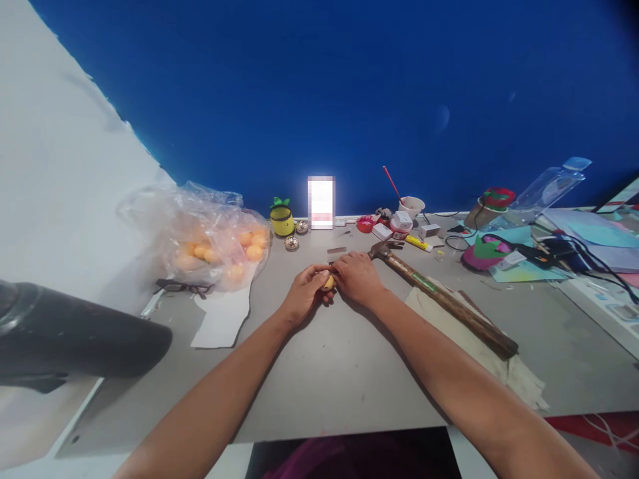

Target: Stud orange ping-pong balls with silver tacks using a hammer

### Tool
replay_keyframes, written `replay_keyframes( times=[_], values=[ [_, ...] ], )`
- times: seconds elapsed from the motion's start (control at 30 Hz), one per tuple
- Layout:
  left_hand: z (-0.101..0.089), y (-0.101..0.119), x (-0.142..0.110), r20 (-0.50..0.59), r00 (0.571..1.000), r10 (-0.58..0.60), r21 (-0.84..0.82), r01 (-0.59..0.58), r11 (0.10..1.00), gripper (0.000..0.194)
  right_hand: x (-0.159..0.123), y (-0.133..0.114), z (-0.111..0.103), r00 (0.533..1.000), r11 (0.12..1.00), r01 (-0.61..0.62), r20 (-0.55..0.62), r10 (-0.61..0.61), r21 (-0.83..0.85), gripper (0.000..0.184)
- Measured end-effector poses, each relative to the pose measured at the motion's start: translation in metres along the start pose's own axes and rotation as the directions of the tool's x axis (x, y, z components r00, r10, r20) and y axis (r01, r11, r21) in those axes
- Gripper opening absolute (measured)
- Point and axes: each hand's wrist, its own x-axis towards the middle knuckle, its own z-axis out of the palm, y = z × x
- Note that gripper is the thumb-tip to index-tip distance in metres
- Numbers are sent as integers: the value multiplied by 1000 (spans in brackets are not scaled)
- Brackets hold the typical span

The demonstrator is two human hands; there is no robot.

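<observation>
Over the middle of the grey table point(324, 372), my left hand point(305, 293) is closed on a small yellow ball point(328, 283) with dark marks on it. My right hand point(355, 274) is against the ball from the right, its fingers bent and pressed together. Whatever those right fingers pinch is mostly hidden; only a small dark bit shows near their tips. Just beyond the hands lies a small flat strip point(337, 250). Two gold patterned balls point(292, 243) rest farther back. Right of my right hand lies a claw hammer point(439, 293) with a worn wooden handle.
Left are a clear bag of orange balls point(219, 249), glasses point(184, 287), white paper point(219, 322) and a dark cylinder point(84, 332). A bright screen point(321, 203) stands behind. Small boxes point(402, 220), a paper cup point(412, 206), a yellow tube point(418, 243) and a plastic bottle point(544, 193) are right.
</observation>
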Motion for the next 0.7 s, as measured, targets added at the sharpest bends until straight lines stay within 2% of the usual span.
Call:
replay_keyframes(
  times=[0.37,0.53,0.7],
  values=[
    [1,0,0,-7,1000,-10,-11,10,1000,49,-1,3,-4,997,998,-51,-55,53,30,25],
    [1,1,0,-16,1000,-21,5,21,1000,55,1,5,2,997,997,-28,-70,33,66,20],
    [0,1,0,-16,1000,-23,21,24,1000,55,6,9,11,991,984,-15,-126,38,178,13]
  ],
)
